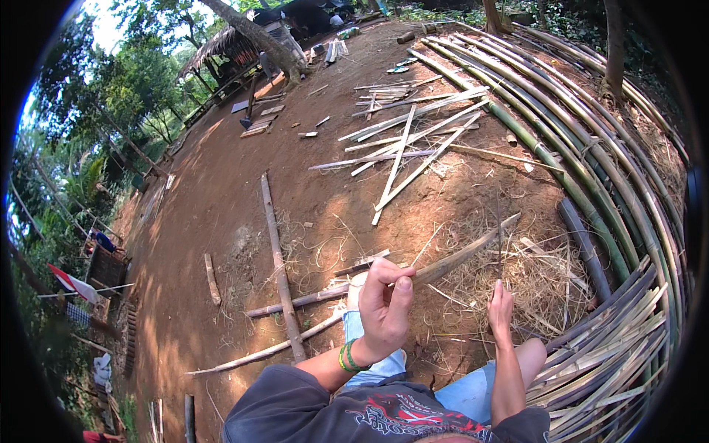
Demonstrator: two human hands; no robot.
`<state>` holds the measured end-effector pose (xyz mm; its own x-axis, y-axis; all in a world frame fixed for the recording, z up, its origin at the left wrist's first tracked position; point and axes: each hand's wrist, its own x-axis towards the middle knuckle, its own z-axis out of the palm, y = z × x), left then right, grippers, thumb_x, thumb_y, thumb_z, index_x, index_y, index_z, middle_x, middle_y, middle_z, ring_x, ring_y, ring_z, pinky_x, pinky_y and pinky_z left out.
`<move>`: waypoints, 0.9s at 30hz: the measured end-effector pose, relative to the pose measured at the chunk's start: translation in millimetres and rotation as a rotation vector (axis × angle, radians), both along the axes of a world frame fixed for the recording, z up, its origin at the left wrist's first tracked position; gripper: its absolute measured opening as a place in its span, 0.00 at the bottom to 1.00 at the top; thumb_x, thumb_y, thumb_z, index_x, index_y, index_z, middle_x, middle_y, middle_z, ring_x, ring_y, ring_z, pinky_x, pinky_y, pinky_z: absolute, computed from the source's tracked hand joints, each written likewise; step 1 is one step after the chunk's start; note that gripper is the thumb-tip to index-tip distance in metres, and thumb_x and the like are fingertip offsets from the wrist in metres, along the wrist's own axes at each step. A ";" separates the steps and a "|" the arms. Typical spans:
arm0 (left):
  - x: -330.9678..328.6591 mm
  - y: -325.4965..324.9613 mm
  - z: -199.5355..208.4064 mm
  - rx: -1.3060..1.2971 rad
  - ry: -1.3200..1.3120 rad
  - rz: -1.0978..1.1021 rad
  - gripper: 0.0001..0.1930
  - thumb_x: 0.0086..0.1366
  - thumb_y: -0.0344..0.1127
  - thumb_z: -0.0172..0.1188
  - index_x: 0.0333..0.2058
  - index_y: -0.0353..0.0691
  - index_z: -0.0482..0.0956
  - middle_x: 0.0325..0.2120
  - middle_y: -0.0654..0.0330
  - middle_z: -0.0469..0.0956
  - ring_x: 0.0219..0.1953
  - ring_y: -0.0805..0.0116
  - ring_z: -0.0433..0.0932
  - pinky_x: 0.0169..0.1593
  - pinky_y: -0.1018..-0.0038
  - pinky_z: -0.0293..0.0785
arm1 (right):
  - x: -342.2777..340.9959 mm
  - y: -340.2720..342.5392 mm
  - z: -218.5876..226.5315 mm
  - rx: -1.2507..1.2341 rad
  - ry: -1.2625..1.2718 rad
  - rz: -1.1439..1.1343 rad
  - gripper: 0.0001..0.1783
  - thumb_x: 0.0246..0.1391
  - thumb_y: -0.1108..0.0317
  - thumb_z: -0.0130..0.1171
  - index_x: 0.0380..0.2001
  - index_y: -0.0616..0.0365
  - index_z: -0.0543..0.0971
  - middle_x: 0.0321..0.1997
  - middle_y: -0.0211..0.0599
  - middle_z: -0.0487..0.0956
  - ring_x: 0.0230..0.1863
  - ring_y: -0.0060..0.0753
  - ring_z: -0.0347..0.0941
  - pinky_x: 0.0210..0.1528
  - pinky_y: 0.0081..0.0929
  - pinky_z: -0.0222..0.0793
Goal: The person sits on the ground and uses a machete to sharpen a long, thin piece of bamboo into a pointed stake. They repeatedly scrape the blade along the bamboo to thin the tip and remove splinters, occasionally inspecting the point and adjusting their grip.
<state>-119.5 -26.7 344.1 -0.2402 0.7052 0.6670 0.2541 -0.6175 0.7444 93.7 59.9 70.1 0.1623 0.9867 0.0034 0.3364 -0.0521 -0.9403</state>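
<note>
A slope of brown earth ground (199, 258) fills most of the view. Long green and tan bamboo poles (583, 140) curve down the right side. Below them, at the person's right, lies a thick heap of split strips (598, 354). Ahead, pale laths (397, 156) lie crossed on the soil. Left of centre, a round wooden stick (278, 258) lies across others, and a dark post (583, 247) lies by the bamboo. Curly shavings (546, 277) cover the earth in front of the person's bent right knee (530, 359).

The bamboo strip (469, 252) is raised above the ground between the hands, slanting up and away to the right. The left hand (385, 303) pinches its near end between thumb and curled fingers. The right hand (501, 306) has its fingers wrapped round the handle of a thin, dark knife, its blade (499, 247) upright and crossing the strip in view; whether they touch, I cannot tell.

If the blade skids along the strip, it could reach the left fingers; drawn back too far, it could meet the knee. A loose pinch could let the strip twist.

The post and heap crowd the right elbow's side; roomier earth lies leftward, past the stick.
</note>
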 end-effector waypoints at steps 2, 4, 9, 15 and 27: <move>6.0 -4.5 -4.5 -0.024 -0.017 0.036 0.05 0.70 0.29 0.51 0.39 0.33 0.73 0.31 0.62 0.66 0.29 0.80 0.61 0.32 0.82 0.58 | -17.6 -19.6 41.1 0.009 0.053 0.075 0.29 0.68 0.51 0.41 0.20 0.66 0.69 0.11 0.42 0.62 0.16 0.34 0.56 0.23 0.40 0.55; 11.7 -10.7 -4.3 -0.060 0.002 0.067 0.05 0.71 0.30 0.49 0.38 0.34 0.71 0.32 0.61 0.67 0.29 0.81 0.61 0.33 0.83 0.57 | -17.5 -40.3 57.6 0.158 0.093 0.232 0.29 0.67 0.50 0.42 0.20 0.63 0.69 0.12 0.41 0.63 0.16 0.32 0.57 0.22 0.38 0.54; 22.3 -7.6 5.0 -0.111 -0.091 0.089 0.05 0.70 0.29 0.52 0.38 0.33 0.73 0.30 0.64 0.65 0.28 0.81 0.60 0.30 0.82 0.56 | 32.3 25.4 -41.9 -0.054 0.001 0.039 0.38 0.69 0.43 0.37 0.12 0.62 0.65 0.09 0.34 0.59 0.14 0.30 0.54 0.21 0.37 0.49; 45.4 -11.3 2.1 -0.014 -0.011 0.111 0.05 0.69 0.29 0.53 0.38 0.33 0.75 0.30 0.63 0.67 0.30 0.79 0.62 0.33 0.81 0.58 | 36.2 19.0 -13.6 -0.010 -0.036 0.098 0.35 0.69 0.45 0.37 0.15 0.61 0.65 0.11 0.35 0.62 0.13 0.28 0.55 0.20 0.33 0.50; 47.1 -23.1 -2.3 -0.105 -0.063 0.118 0.07 0.72 0.32 0.51 0.40 0.34 0.74 0.31 0.65 0.65 0.33 0.79 0.62 0.36 0.81 0.59 | 43.3 36.3 -42.4 -0.350 0.358 -0.015 0.32 0.66 0.38 0.40 0.16 0.50 0.60 0.10 0.24 0.60 0.10 0.21 0.56 0.12 0.24 0.48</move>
